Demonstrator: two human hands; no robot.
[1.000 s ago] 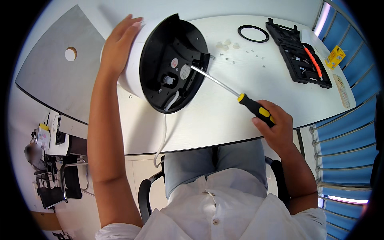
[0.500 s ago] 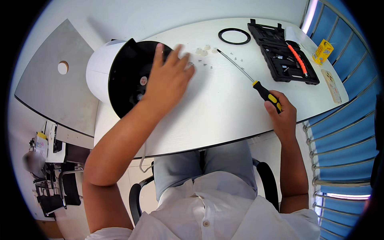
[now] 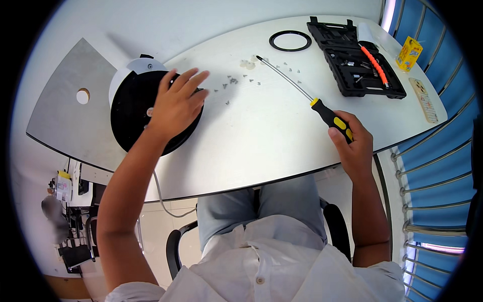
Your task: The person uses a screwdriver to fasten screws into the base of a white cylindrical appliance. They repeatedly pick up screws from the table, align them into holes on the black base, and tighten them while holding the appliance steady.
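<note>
My left hand (image 3: 176, 104) is spread open over the black round face (image 3: 131, 118) of a white appliance (image 3: 142, 65), at the left of the table. Whether the fingers touch the face I cannot tell, and the hand covers part of it. In my right hand (image 3: 356, 146) is a long screwdriver (image 3: 329, 116) with a black and yellow handle, its shaft pointing up and to the left above the table. Beyond the left fingertips lie several small screws (image 3: 232, 80). Several pale round pads (image 3: 247, 64) are close to the screwdriver tip.
A black ring (image 3: 290, 50) and an open black tool case (image 3: 362, 73) with an orange-handled tool (image 3: 375, 65) lie at the back right. Beyond the case are a yellow carton (image 3: 409, 53) and a beige strip (image 3: 424, 100). A cord (image 3: 160, 194) hangs off the near edge.
The appliance has swung from lying sideways to a more upright pose, its black face turning upward. My left hand moved left with it, and more screws now show. The right hand stayed almost still.
</note>
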